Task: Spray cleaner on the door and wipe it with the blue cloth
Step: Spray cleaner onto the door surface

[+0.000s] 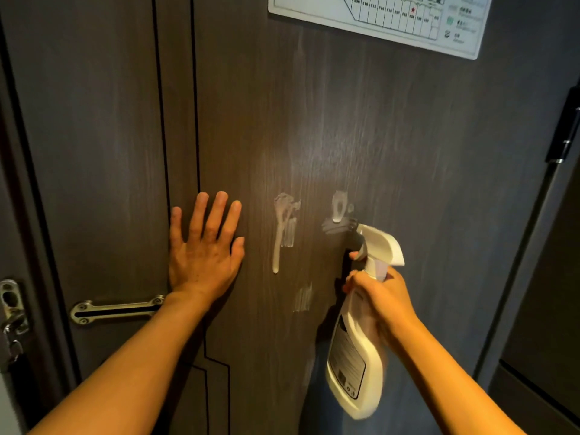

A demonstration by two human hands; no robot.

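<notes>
A dark brown wooden door (314,120) fills the view. My left hand (205,246) lies flat against it, fingers spread, holding nothing. My right hand (381,301) grips the neck of a white spray bottle (357,356), a finger on the trigger and the nozzle close to the door. Two patches of white foam (284,221) cling to the door between my hands, one running down in a drip; the second foam patch (339,211) is just above the nozzle. No blue cloth is in view.
A metal door guard bar (116,310) is fixed below my left hand, with a latch plate (11,312) on the frame at far left. A white floor-plan sign (383,20) hangs at the top. A black hinge (565,130) sits on the right edge.
</notes>
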